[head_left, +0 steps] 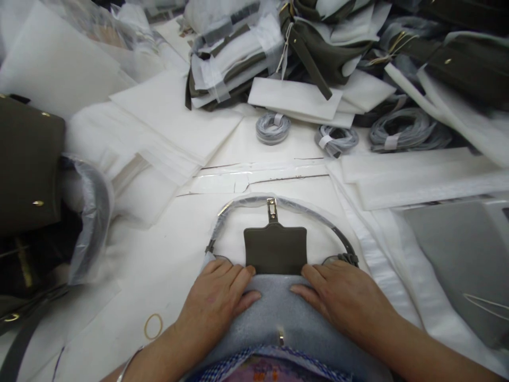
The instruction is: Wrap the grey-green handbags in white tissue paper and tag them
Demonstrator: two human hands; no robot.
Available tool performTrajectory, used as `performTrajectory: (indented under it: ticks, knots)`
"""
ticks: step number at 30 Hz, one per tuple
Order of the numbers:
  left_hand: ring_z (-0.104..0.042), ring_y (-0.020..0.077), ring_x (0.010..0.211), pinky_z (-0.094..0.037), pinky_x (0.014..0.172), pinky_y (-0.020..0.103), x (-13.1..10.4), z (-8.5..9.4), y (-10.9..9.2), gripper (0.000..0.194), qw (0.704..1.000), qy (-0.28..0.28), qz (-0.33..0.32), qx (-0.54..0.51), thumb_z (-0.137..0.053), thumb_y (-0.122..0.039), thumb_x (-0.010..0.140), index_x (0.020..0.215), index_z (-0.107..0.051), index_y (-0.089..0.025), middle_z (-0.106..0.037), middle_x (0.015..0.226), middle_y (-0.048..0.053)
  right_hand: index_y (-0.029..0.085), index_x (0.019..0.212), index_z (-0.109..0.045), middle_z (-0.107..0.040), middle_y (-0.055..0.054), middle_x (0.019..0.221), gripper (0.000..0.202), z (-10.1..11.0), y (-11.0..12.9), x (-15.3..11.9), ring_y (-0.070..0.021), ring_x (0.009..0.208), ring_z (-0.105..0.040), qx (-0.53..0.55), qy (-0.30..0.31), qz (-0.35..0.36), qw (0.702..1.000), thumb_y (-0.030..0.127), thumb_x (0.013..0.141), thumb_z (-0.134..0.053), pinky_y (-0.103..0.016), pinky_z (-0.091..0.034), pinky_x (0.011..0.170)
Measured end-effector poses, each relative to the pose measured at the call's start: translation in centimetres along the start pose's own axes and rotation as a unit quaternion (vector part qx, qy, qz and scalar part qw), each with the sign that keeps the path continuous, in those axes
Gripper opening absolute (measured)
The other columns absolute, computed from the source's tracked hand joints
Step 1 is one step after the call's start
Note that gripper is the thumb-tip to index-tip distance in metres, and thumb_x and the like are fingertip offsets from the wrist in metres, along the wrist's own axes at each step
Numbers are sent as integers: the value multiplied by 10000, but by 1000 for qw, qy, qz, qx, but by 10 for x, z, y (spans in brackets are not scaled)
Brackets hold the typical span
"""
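Both hands grip the top edge of the bag point(274, 302), the left hand point(225, 289) left of its dark flap point(275, 248) and the right hand point(332, 289) right of it. The bag lies at the counter's point(159, 249) near edge, its plastic-wrapped handle point(254, 200) arching beyond the flap.

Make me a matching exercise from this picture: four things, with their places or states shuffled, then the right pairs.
Column A
1. Rubber band
2. Bag flap
3. Coiled straps
4. Bag handle

Column B
a. Wound into loops, banded in white
b. Arched, in clear wrapping
c. Lying on the table, by the left forearm
d. Between left hand and right hand

Pairs: 1-c, 2-d, 3-a, 4-b
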State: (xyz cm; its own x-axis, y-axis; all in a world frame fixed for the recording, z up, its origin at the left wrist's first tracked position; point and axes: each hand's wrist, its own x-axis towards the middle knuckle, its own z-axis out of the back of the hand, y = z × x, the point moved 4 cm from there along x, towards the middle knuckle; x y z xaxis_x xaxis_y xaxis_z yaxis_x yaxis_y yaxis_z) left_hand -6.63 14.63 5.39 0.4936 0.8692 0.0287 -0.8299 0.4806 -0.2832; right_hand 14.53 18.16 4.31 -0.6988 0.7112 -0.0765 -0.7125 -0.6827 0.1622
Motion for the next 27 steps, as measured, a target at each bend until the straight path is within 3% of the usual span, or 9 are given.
performTrajectory:
  ticks: [2,4,7,9,12,14,21,24,27]
  knots:
    - [-655,243,970,-475,958,475,-2,1,-9,294,999,-27,6,27,-409,-352,1034,1100,-632,-172,-709,1047,84,232,771,-562,-644,-30,631,349,-2,1,0,-246,616,-635,-7,3,-5,1000,512,971,-502,-342,-407,589]
    - [-582,258,1203,-364,1107,505,-7,1,-19,299,997,-71,-6,41,-380,-240,1037,1194,-633,-209,-654,1278,90,229,779,-567,-650,-31,640,327,-2,1,-1,-254,622,-641,-11,4,-7,1000,505,951,-546,-345,-410,590]
    - [-549,192,1260,-349,1150,388,-19,-2,-31,347,994,-89,-66,6,-369,-161,1028,1258,-622,-224,-661,1296,45,223,773,-571,-649,-26,632,307,-1,2,-2,-250,611,-643,-18,-6,-4,1000,484,934,-587,-338,-407,586]
    - [-527,207,1299,-359,1160,409,-25,-3,-35,343,995,-43,-94,-16,-409,-276,1035,1324,-579,-206,-639,1339,55,219,770,-575,-650,-25,629,304,1,3,-2,-246,606,-646,-22,-14,0,1000,474,935,-590,-333,-404,584]
    - [-365,335,1436,-337,1147,596,-32,-2,-37,644,991,67,-113,-20,-448,-611,957,1497,-390,-264,-405,1558,112,214,777,-577,-655,-34,637,316,1,3,-3,-254,613,-654,-28,-19,-2,999,479,948,-568,-333,-403,578]
    - [-277,379,1472,-313,1136,649,-36,0,-38,750,987,107,-122,-21,-441,-702,908,1537,-301,-317,-263,1622,123,207,815,-586,-662,-44,647,320,0,3,-4,-263,620,-661,-33,-15,-8,999,491,956,-548,-332,-404,572]
    - [-185,375,1501,-195,1178,641,-43,-10,-37,701,989,91,-115,-33,-425,-672,936,1544,-265,-362,-154,1650,118,183,980,-589,-708,-61,771,268,14,-2,-4,-242,724,-695,21,-3,-32,999,444,978,-528,-312,-469,626]
    - [-194,370,1500,-163,1187,627,-44,-13,-38,692,990,81,-116,-27,-419,-679,936,1539,-273,-375,-190,1643,121,176,1028,-606,-722,-104,957,224,33,-9,12,-251,905,-691,70,-77,-42,994,375,993,-510,-345,-518,779]
    - [-214,369,1495,-150,1188,616,-44,-13,-38,678,990,71,-121,-22,-435,-672,935,1528,-308,-369,-223,1634,128,144,1242,-598,-688,-167,1212,351,45,-20,44,-307,1159,-632,165,-135,-89,973,339,950,-580,-437,-475,999]
